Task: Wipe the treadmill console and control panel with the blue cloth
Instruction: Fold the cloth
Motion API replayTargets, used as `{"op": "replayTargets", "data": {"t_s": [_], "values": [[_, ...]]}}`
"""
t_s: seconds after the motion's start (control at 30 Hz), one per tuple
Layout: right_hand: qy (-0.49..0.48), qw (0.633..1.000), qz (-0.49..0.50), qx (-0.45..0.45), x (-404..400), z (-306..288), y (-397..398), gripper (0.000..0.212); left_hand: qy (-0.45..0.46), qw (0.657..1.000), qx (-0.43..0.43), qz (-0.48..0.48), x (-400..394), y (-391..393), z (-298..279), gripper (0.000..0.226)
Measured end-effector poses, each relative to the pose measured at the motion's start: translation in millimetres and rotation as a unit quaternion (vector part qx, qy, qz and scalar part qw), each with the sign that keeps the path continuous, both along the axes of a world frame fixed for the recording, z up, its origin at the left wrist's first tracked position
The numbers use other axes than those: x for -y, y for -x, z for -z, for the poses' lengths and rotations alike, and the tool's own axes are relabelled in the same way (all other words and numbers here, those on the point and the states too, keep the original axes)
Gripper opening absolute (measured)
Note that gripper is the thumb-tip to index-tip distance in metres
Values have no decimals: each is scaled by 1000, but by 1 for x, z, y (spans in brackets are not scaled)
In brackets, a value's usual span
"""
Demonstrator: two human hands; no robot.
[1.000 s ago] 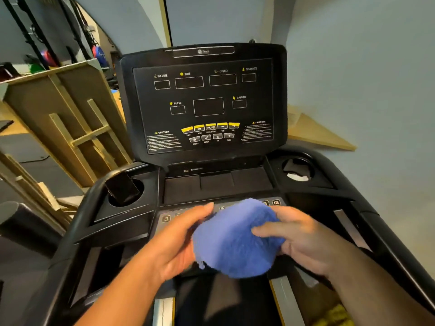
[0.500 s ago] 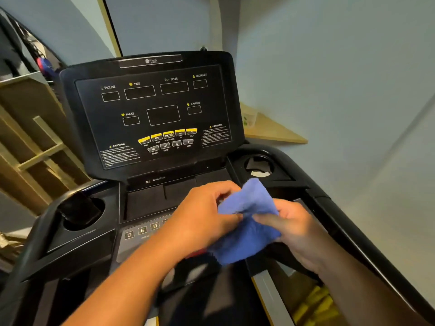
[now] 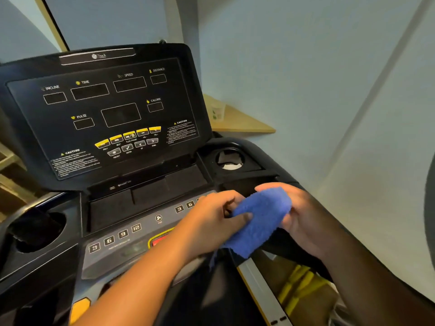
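Both hands hold the blue cloth (image 3: 261, 220) in the air just above the right end of the control panel (image 3: 122, 241), below the tilted console (image 3: 106, 114). The left hand (image 3: 216, 217) has its grip clamped on the cloth's left edge, thumb against fingers; the right hand (image 3: 303, 217) closes around the cloth's right side, fingertips over the top edge. The step in hand looks like folding the cloth into a pad before wiping. To do it well, I would gather it into a flat, firm wad with no loose corner, since one frayed corner hangs down toward the belt and could drag across the red stop button (image 3: 160, 240). Then pass it to one hand and press flat on the panel, wiping lightly over the numbered keys (image 3: 115, 237). The cloth's long axis runs from upper right, near the right cup holder (image 3: 229, 158), down to lower left; its broad face tilts toward the camera.
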State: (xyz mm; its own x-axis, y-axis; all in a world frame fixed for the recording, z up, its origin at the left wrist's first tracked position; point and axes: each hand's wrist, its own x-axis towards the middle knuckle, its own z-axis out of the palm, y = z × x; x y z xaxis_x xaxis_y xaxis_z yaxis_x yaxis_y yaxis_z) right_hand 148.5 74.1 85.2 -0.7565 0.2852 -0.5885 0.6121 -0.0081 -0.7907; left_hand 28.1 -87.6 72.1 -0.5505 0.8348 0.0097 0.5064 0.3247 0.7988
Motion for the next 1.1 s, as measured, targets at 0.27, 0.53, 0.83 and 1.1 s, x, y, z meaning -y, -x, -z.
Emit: {"op": "replayTargets", "data": {"t_s": [0.27,0.53,0.83,1.1], "values": [[15,973,71,-220,-42,45,-9,31,-15,979,202,-6,-34,-9,31,19],[-34,959,122,-253,-76,53,-15,14,-34,954,297,33,-63,-20,62,32],[-68,992,-54,-91,-110,88,0,22,29,996,-84,-14,-65,-8,74,15],[-35,991,-111,-69,-119,102,36,27,11,986,-164,-24,-77,7,91,8]]}}
